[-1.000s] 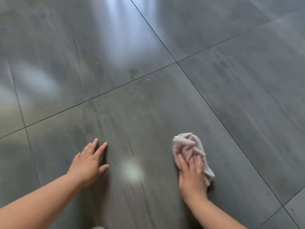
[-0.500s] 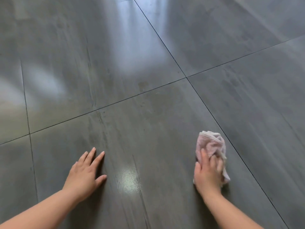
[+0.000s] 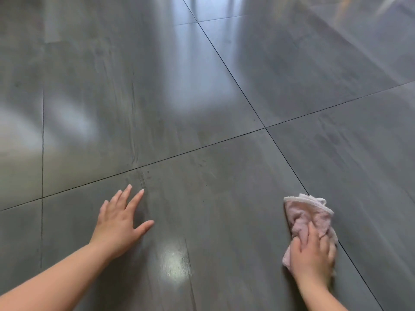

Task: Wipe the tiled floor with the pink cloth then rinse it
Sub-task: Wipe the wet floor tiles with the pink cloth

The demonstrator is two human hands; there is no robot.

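A crumpled pink cloth (image 3: pixel 307 215) lies on the dark grey tiled floor (image 3: pixel 224 198) at the lower right, right beside a diagonal grout line. My right hand (image 3: pixel 313 258) presses down on the cloth's near end with fingers curled into its folds. My left hand (image 3: pixel 120 223) rests flat on the same tile to the left, fingers spread, holding nothing. Both forearms reach in from the bottom edge.
Large glossy grey tiles with thin dark grout lines fill the view. A grout crossing (image 3: pixel 265 128) lies ahead of the cloth. Faint smears mark the tile near my left fingertips (image 3: pixel 143 178). A bright light reflection (image 3: pixel 175 263) sits between my hands.
My right hand has slid the cloth to the right, up to the diagonal grout line. The view has moved forward; my left hand stays planted on the tile.
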